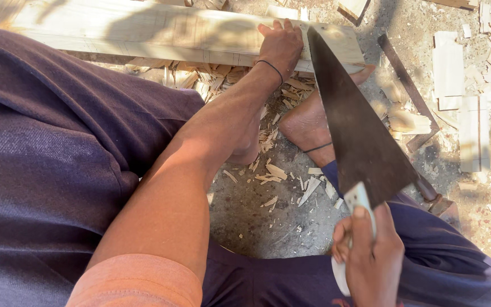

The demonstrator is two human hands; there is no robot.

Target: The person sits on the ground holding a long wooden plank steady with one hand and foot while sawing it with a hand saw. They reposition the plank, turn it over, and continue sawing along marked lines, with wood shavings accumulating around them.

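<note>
On ground, plank [160,34] lies across top of view, raised over chips [274,170]; left hand [282,45] flat on its right end, fingers spread, pressing down; right hand [370,256] clenched round pale handle of saw [356,125]; dark blade runs up from handle, tip meeting plank edge just beside left fingers; bare foot [308,122] beneath plank, near blade; offcuts [467,102] scattered at right, apart from saw
</note>
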